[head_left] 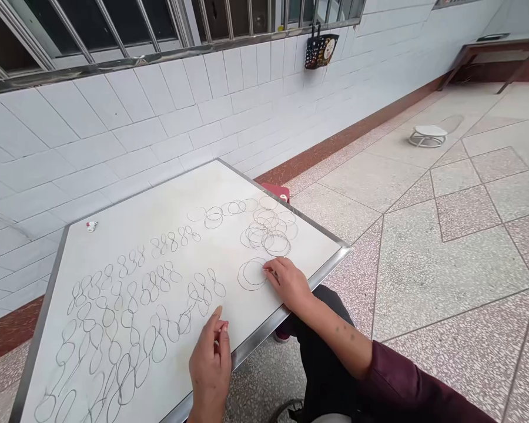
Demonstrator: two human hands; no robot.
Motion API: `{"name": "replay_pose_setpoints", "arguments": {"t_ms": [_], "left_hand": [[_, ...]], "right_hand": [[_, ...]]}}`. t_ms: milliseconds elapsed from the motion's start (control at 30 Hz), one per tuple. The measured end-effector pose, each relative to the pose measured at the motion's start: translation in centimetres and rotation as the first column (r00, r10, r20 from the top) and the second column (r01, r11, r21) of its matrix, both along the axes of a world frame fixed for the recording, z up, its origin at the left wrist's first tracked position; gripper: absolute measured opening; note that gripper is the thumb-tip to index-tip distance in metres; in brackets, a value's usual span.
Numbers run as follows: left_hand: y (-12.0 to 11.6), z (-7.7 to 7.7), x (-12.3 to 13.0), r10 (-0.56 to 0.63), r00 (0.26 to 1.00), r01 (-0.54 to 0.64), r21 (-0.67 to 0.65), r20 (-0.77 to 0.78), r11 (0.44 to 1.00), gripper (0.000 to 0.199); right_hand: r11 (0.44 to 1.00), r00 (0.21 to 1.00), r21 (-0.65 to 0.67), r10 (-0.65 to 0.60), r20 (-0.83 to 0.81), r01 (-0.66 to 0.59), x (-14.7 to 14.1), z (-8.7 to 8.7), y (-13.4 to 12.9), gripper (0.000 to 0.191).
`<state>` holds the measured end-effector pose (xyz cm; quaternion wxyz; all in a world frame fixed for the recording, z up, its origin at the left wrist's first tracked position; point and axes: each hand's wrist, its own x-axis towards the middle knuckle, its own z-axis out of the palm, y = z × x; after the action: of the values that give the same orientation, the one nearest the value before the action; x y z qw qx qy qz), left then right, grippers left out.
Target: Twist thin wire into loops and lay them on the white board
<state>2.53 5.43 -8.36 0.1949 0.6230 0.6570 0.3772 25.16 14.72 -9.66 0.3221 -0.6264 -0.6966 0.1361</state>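
Thin round loops (252, 289) lie at the nearer right hand's (290, 284) narrowed fingertips, grip indeterminable, and forward-right of the left hand (210, 365), empty with fingers slightly parted.

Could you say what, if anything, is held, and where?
The right hand seems to pinch a ring by its right edge; the left hand looks empty.
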Motion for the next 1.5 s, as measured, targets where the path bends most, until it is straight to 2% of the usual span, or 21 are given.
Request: {"name": "replay_pose_setpoints", "arguments": {"t_ms": [67,200,467,933,1267,1500], "left_hand": [[-0.3,-0.5,0.3,-0.016,0.999,0.017,-0.028,0.037,0.999,0.040],[-0.1,-0.8,0.1,0.026,0.993,-0.018,-0.068,0.116,0.998,0.042],[-0.2,-0.7,-0.2,0.020,0.986,-0.004,-0.094,0.166,0.996,0.042],[-0.4,-0.2,-0.1,0.034,0.990,-0.024,-0.076,0.139,0.997,0.040],[-0.4,-0.2,0.0,0.021,0.992,-0.011,-0.084,0.121,0.996,0.041],[-0.5,-0.7,-0.2,0.016,0.994,-0.011,-0.051,0.104,0.999,0.038]], "right_hand": [[0.996,0.996,-0.086,-0.010,0.086,0.017,-0.2,0.8,0.9,0.012],[0.976,0.973,-0.214,0.006,0.232,0.045,-1.0,1.8,2.2,0.011],[0.957,0.960,-0.270,-0.024,0.277,0.102,-1.8,2.1,3.2,0.013],[0.957,0.952,-0.275,-0.006,0.306,0.094,-1.1,2.3,4.9,0.012],[0.958,0.963,-0.276,-0.001,0.271,0.078,-0.7,3.3,4.4,0.014],[0.979,0.972,-0.202,0.040,0.232,0.008,0.0,2.3,4.4,0.027]]}}
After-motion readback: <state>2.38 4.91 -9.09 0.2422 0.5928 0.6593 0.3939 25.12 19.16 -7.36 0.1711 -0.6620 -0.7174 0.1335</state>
